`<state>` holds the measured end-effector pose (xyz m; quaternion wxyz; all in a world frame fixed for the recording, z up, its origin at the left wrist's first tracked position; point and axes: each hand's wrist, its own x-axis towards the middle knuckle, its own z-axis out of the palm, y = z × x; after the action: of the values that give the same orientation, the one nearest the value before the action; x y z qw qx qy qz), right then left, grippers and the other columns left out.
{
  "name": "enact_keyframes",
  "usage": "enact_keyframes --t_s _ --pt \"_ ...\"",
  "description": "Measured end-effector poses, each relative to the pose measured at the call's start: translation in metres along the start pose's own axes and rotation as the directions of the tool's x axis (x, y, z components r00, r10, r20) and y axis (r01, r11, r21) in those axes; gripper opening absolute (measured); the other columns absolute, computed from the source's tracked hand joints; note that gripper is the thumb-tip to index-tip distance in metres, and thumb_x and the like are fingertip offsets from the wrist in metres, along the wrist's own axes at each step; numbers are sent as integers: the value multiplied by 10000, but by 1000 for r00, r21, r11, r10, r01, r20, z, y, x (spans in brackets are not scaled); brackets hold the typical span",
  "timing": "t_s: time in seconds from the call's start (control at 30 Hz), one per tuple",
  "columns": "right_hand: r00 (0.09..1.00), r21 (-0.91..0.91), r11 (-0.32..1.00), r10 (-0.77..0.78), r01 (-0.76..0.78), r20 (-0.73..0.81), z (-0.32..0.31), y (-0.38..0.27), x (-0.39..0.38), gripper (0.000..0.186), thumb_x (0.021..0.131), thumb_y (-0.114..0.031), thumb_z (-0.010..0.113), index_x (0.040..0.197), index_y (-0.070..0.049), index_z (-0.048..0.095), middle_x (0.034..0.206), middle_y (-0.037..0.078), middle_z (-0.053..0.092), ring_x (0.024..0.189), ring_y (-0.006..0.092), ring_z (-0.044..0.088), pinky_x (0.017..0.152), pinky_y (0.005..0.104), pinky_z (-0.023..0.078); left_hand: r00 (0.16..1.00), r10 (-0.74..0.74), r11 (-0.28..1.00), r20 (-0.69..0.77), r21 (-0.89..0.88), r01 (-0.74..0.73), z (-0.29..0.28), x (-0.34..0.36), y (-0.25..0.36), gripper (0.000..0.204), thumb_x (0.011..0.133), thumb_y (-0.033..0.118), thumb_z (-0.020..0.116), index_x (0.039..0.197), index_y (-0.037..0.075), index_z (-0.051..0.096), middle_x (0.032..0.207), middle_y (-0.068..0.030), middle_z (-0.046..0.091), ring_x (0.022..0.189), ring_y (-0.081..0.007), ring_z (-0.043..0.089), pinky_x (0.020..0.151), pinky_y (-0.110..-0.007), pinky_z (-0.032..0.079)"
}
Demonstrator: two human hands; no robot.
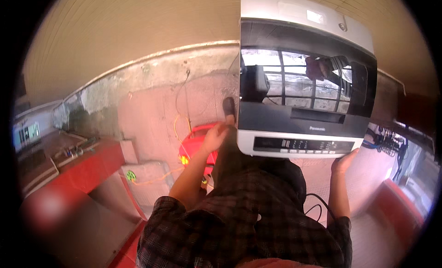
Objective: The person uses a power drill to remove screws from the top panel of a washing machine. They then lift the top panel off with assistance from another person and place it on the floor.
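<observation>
A white top-loading washing machine (306, 153) with a dark, glossy lid (294, 97) rises in front of me, right of centre. Its glass mirrors a barred window. A row of buttons runs along the front control panel. At the near right corner of the machine, my right hand (343, 162) is closed around the edge; its fingers are partly hidden. My left hand (216, 136) is beside my leg, apart from the machine, with fingers loosely stretched and nothing visible in them. Behind that hand sits a red plastic object (201, 135), partly covered by my arm.
Yellow cord (176, 125) runs over the pinkish floor to the left. A green round piece (130, 176) lies by a raised slab. Red-edged counter (92, 169) stands far left, and a black cable (317, 207) loops near my right arm. Dark wire items (389, 141) are at right.
</observation>
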<state>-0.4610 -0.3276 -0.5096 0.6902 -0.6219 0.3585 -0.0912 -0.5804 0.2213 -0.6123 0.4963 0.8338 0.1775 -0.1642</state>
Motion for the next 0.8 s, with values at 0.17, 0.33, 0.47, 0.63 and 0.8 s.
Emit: enact_keyframes --t_s 0.17,0.33,0.47,0.63,0.8 --pt "960 101 989 127 -105 -250 47 -17 -29 746 1049 -562 378 1570 -38 271 1622 126 306 1468 276 323 1221 375 218 977 50 997 206 -65 -37 -34 81 23 415 1030 253 568 1315 -48 590 1208 -182 688 1103 -224 657 964 -329 495" --pt "949 212 972 155 -97 -275 67 5 -71 739 1067 -553 350 1556 -3 286 1594 120 356 1431 275 383 1198 375 288 979 51 995 197 -96 -33 -86 140 42 465 1055 327 519 1360 -21 566 1252 -142 674 1155 -229 624 1000 -332 468" --pt "921 283 952 211 -117 -328 79 18 -76 709 1069 -533 360 1553 -17 313 1581 99 377 1424 271 391 1201 395 287 980 24 982 199 -188 14 -127 174 84 483 1064 359 504 1381 -2 555 1295 -131 651 1173 -229 613 1019 -356 463" --pt "852 362 923 288 -127 -436 101 15 -88 699 1062 -521 407 1536 -9 355 1557 92 422 1403 265 425 1184 388 308 979 147 948 140 -302 -99 -148 234 152 567 1079 440 431 1414 -8 519 1398 -152 578 1269 -253 553 1071 -394 433" --pt "803 392 910 331 -133 -496 121 16 -98 685 1060 -507 425 1542 -27 355 1587 102 389 1438 282 387 1199 384 281 929 369 839 -30 -420 -346 -160 322 202 639 1102 451 292 1497 -45 377 1534 -179 429 1392 -301 442 1157 -435 356"
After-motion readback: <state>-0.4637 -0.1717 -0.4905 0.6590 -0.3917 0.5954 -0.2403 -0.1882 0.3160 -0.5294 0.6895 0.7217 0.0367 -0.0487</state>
